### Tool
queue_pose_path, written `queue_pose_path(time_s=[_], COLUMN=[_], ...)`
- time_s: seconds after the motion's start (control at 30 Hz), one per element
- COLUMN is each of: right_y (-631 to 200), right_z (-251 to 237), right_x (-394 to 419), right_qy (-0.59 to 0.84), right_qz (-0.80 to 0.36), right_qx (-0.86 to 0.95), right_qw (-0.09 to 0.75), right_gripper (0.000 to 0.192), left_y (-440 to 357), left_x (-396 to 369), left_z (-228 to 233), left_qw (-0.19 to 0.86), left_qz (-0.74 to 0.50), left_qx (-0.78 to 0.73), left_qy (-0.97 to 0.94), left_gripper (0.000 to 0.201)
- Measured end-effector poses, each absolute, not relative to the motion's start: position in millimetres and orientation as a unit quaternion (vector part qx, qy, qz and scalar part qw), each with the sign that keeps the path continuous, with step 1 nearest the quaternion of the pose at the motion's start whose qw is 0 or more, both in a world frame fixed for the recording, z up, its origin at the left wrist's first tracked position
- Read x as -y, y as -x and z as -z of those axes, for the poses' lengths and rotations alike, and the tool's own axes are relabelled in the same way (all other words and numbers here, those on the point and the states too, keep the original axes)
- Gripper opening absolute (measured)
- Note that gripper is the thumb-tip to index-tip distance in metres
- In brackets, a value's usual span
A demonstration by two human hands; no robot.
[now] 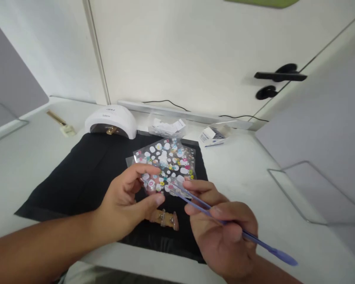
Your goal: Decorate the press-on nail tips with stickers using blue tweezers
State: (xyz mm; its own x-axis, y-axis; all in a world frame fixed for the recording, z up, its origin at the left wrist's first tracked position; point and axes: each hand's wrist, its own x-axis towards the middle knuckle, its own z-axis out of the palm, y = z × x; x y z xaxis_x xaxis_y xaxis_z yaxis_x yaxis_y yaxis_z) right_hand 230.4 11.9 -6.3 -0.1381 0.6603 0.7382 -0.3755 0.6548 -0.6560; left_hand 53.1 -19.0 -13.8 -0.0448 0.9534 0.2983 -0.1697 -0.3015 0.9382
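I'm looking down at both hands over the black mat [77, 177] at centre frame. My left hand [127, 205] is curled, thumb and fingers pinching the near edge of the sticker sheet [165, 165] and tipping it up a little. My right hand [221, 228] is closed around the tweezers [225, 223], a slim lilac pair running from lower right up to the sheet, tips right at its lower edge.

To do this well, I judge the sheet wants holding flat and taut so the tips slide under one sticker's edge only. Come in shallow, nip the very rim, peel slowly so it doesn't curl or fold on itself. A light squeeze is enough.

The sheet is clear film, crowded with small white shapes and dots of pink, yellow and blue; a second sheet seems to lie beneath it, though I can't tell for sure. It sits mid-frame, just above both hands.

Below it on the mat lies a practice finger [164, 219], tan with a clear tip. The white lamp [112, 120] stands at upper left of the mat, a small box [210, 136] on the surface at upper right.
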Motion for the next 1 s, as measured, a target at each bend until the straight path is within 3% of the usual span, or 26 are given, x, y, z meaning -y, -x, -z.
queue_pose_path(time_s=[0.3, 1.0], right_y=[-229.6, -247.1], right_z=[4.1, -4.0], right_x=[-15.8, -18.3], right_qy=[0.123, 0.106], right_qz=[-0.397, -0.424], right_qx=[0.649, 0.695], right_qw=[0.637, 0.57], right_gripper=[0.023, 0.028], left_y=[-42.3, -40.3], left_x=[16.2, 19.2], left_z=[16.5, 2.1], left_qw=[0.426, 0.398], left_qz=[-0.624, -0.6], left_qx=[-0.33, -0.392], left_qy=[-0.566, -0.572], left_gripper=[0.043, 0.028])
